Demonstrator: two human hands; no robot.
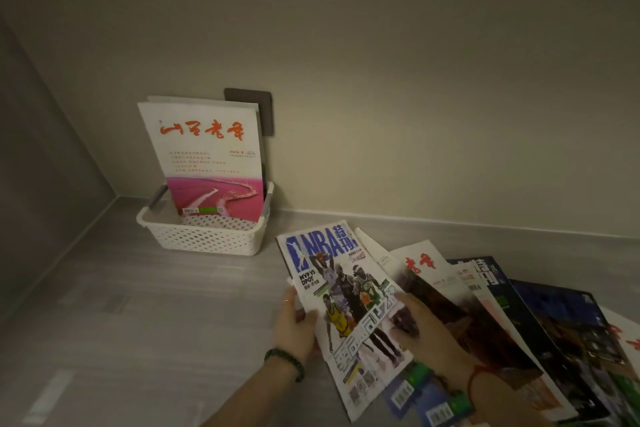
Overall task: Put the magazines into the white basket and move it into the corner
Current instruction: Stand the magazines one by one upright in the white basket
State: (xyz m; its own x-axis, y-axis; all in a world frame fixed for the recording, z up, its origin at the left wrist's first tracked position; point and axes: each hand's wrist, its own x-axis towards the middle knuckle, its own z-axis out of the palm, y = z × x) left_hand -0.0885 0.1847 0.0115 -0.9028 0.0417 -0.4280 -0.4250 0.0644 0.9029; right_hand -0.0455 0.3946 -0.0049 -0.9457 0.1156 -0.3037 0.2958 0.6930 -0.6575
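A white perforated basket point(207, 239) stands on the floor by the back wall, left of centre. Magazines stand upright in it; the front one point(207, 163) is white with red characters and a pink picture. An NBA magazine point(349, 309) is lifted at the near centre. My left hand point(294, 326) grips its left edge and my right hand point(429, 333) holds its right edge. Several more magazines point(502, 329) lie fanned on the floor to the right, partly under my right hand.
The two walls meet in a corner point(116, 196) left of the basket. A dark wall plate point(256, 108) sits behind the standing magazines. Grey wood-look floor point(121, 322) stretches to the left and front.
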